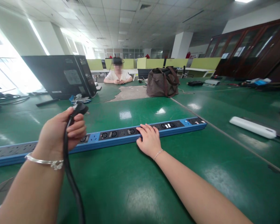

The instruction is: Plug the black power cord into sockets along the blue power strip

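My left hand point(54, 133) is raised above the left part of a long blue-and-black power strip point(116, 141). Its fingers are closed round a black power plug point(81, 108), whose thick black cord point(71, 174) hangs down past my wrist. The power strip lies across the green tabletop, with rows of sockets facing up. Over the middle of the strip lies my right hand point(150, 140), its fingers across the top and the thumb at the near side, gripping it. The plug is apart from the sockets.
A black computer case point(67, 76) stands at the left, with gloves point(80, 99) before it. A brown bag point(163, 82) sits farther back. At the right lies a white elongated object point(252, 127). Across the table sits a person point(118, 76) with hands together.
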Demonstrator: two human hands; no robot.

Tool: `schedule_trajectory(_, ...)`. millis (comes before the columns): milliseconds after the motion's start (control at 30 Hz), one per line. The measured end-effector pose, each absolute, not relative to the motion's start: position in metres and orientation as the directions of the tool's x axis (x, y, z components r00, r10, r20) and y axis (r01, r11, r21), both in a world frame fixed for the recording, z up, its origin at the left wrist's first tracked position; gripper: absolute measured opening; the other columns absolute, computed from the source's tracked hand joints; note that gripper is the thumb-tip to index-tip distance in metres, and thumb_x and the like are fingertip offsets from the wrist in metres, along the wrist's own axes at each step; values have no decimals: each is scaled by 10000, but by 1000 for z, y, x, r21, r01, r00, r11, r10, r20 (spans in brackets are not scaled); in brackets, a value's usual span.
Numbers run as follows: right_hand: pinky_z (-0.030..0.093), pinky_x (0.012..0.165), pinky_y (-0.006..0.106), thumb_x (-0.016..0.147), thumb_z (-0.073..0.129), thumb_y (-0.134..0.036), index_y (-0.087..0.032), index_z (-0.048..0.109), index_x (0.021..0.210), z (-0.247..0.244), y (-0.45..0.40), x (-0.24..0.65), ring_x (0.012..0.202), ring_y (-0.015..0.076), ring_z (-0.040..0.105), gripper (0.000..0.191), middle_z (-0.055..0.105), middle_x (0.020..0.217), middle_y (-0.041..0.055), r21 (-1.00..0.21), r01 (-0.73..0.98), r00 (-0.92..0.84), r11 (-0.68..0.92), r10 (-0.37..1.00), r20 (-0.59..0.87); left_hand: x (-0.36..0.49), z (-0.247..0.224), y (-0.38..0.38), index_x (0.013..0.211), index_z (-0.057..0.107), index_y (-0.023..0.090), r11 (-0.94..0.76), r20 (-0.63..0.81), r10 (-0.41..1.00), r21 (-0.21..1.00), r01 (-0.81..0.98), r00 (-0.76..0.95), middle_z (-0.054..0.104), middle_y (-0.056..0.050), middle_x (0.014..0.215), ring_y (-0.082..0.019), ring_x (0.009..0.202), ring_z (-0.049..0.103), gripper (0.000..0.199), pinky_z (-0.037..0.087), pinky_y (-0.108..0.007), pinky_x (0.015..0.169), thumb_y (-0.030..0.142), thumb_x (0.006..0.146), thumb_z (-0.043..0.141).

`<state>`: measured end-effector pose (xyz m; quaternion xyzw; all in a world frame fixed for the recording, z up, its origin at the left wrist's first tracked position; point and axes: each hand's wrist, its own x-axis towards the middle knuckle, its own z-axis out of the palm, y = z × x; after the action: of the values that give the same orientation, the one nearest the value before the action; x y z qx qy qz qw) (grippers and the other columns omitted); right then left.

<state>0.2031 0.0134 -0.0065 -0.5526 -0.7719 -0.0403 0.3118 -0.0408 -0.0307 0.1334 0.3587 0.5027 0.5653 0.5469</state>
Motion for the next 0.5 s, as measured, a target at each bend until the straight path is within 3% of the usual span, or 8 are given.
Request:
schedule_trajectory(133, 172, 1072, 430, 753, 482, -229, -232, 603, 1177, -7, 14, 203, 1250, 233, 404, 441, 555, 1306, 45, -294, 875, -186, 383, 829, 527, -74, 117, -33, 633, 380, 210, 309, -321, 939, 945, -107, -123, 164, 77, 372, -33, 363, 87, 318, 39, -221, 435, 417, 870, 336)
schedule_trajectory(367, 178, 1069, 425, 757, 477, -223, -227, 602, 1180, -6, 14, 203, 1252, 233, 404, 441, 553, 1310, 47, -291, 878, -190, 381, 834, 518, -72, 75, -25, 645, 442, 178, 450, -470, 881, 866, -219, -46, 213, 91, 357, -8, 307, 180, 279, 95, -149, 369, 365, 852, 416)
schedule_trajectory(500, 174, 1070, 428, 756, 482, -231, -226, 599, 1181, -6, 14, 202, 1253, 232, 403, 441, 550, 1314, 48, -286, 880, -194, 379, 837, 512, -74, 66, -21, 658, 444, 177, 493, -515, 853, 847, -197, -81, 254, 96, 322, -24, 270, 215, 291, 130, -140, 320, 359, 878, 388)
